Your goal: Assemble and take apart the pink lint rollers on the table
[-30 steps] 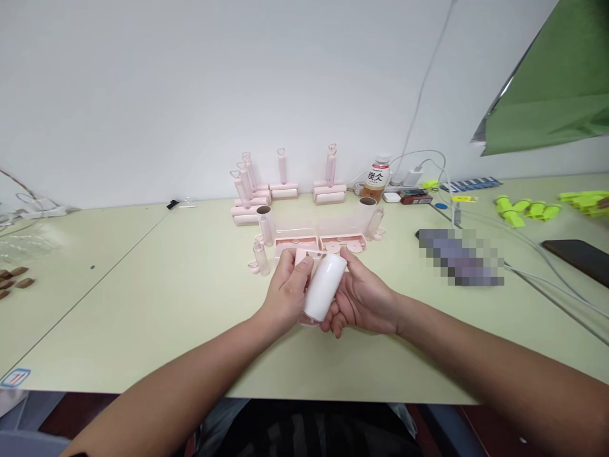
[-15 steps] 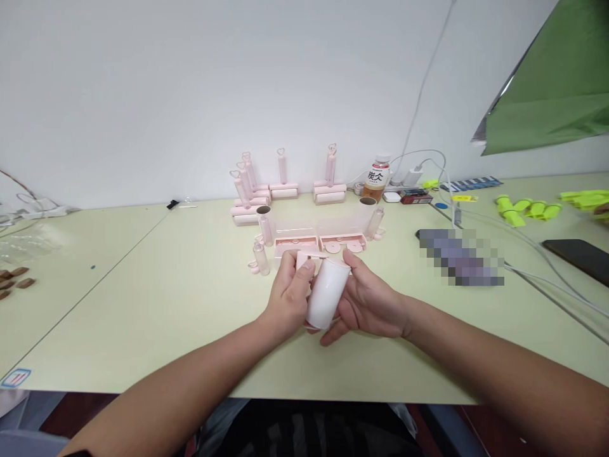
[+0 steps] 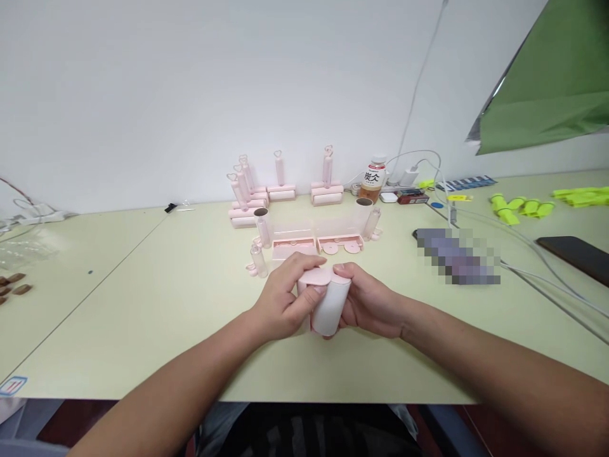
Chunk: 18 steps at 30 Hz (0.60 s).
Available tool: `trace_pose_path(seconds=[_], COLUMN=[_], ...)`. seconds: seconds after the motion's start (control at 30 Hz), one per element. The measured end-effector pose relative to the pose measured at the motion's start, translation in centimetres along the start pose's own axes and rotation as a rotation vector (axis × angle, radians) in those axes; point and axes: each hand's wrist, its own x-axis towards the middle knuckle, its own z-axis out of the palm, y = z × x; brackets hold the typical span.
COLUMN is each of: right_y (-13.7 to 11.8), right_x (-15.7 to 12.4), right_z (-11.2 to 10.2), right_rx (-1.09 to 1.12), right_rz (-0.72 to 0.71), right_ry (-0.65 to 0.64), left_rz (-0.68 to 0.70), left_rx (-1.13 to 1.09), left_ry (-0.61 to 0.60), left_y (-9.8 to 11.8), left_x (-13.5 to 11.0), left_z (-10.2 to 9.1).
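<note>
Between my two hands, above the table's front part, stands a lint roller head made of a white roll (image 3: 329, 311) and a pink casing (image 3: 314, 277). The roll is upright with a slight tilt, and pink covers its top end. My left hand (image 3: 285, 301) grips the casing, thumb on its front and fingers over the top. My right hand (image 3: 373, 303) wraps the roll from the right, its thumb on the top end; its other fingers are mostly hidden behind. Just beyond lie two open pink casings (image 3: 340, 244), round pink discs and a clear handle (image 3: 258, 260).
Several lint rollers (image 3: 327, 190) with clear, heart-topped handles stand along the wall. Beside them is a drink bottle (image 3: 373, 181). To the right are white cables (image 3: 537, 273), a dark phone (image 3: 578, 254) and yellow-green pieces (image 3: 523, 206). Brown pieces (image 3: 21, 289) lie far left.
The pink casing now sits against the white roll, with its end over the roll's top. My left fingers have moved over the top, and my right fingers have curled in behind.
</note>
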Motion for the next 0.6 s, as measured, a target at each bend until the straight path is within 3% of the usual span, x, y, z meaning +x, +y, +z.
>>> trace_pose_path(seconds=[0.1, 0.33, 0.6], right_y=[0.1, 0.3, 0.9], right_x=[0.0, 0.0, 0.0], right_z=[0.0, 0.0, 0.6], right_rx=[-0.019, -0.082, 0.01], right_rz=[0.033, 0.071, -0.013], right_ry=[-0.007, 0.021, -0.067], left_rz=[0.145, 0.175, 0.226], left_rx=[0.078, 0.211, 0.31], left_ry=[-0.067, -0.267, -0.078], left_y=[0.1, 0.4, 0.7], left_x=[0.5, 1.1, 0.8], left_z=[-0.8, -2.5, -1.5])
